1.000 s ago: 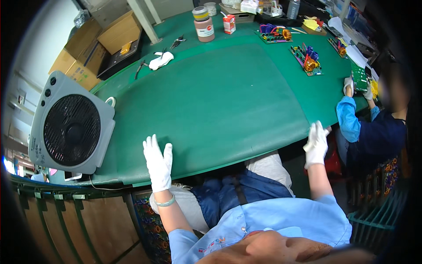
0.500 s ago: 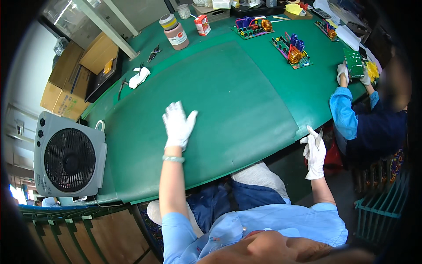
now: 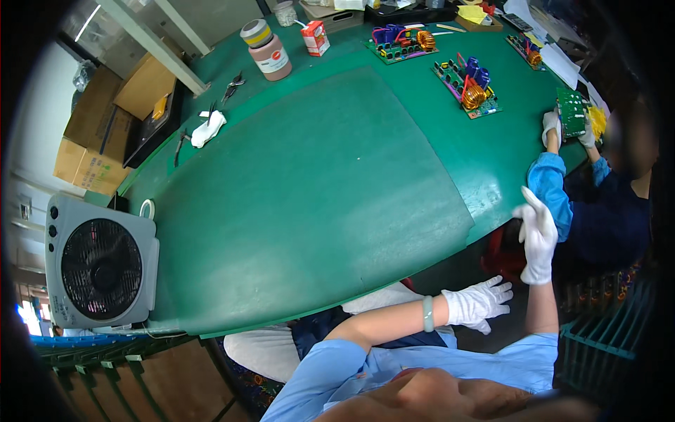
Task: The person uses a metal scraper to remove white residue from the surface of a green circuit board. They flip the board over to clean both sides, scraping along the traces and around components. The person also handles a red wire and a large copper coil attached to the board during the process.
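Observation:
My left hand (image 3: 478, 304), in a white glove with a pale bangle at the wrist, reaches across my lap to the right. Its fingers are spread, with nothing in them, below the table's front edge. Next to it, my right hand (image 3: 538, 243), also white-gloved, is raised off the table's right front corner. One finger points up and the others bend inward; anything they hold is too small to make out. The green mat (image 3: 302, 190) lies in front of me on the green table (image 3: 485, 200).
Circuit boards (image 3: 470, 88) with coils stand at the back right. A co-worker's gloved hands hold a green board (image 3: 571, 112) close by on the right. At the left stand a grey fan (image 3: 102, 264) and cardboard boxes (image 3: 91, 133); behind the mat are a bottle (image 3: 269, 53), drink carton (image 3: 315, 39) and pliers (image 3: 181, 146).
My left hand has left the mat and swung down and right, close to my right hand. My right hand has moved right and slightly up. The view has shifted a little.

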`<move>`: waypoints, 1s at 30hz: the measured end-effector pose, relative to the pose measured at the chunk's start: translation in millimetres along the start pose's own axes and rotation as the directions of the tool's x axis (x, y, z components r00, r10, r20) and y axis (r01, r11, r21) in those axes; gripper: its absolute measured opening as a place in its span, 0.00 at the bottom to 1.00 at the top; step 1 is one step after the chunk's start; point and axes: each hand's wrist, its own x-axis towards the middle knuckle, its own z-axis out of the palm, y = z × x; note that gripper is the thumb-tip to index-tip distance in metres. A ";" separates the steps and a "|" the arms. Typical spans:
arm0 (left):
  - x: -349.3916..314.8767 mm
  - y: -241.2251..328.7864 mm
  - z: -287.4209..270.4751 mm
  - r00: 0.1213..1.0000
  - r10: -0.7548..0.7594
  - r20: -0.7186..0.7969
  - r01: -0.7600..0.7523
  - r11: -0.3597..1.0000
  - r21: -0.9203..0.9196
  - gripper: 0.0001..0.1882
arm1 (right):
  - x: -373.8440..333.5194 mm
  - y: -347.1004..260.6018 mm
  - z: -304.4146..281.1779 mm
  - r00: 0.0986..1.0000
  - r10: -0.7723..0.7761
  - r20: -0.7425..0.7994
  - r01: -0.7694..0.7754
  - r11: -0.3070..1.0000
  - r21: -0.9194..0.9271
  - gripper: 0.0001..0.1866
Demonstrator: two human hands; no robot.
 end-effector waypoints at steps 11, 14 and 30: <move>-170.9 54.3 -207.7 0.580 -0.620 -0.528 0.703 0.709 -0.061 0.27 | 261.0 122.5 72.6 0.881 -0.469 0.067 0.395 0.648 -0.652 0.20; -252.9 76.1 -202.9 0.205 -0.763 -0.613 0.843 0.455 -0.285 0.28 | 290.1 107.0 102.9 0.966 -0.127 0.224 0.234 0.795 -0.560 0.29; -386.3 101.2 -143.3 -0.123 -0.410 -0.904 0.992 -0.086 -0.096 0.40 | 164.3 -85.5 161.9 0.821 -0.218 0.528 0.446 0.822 -0.354 0.30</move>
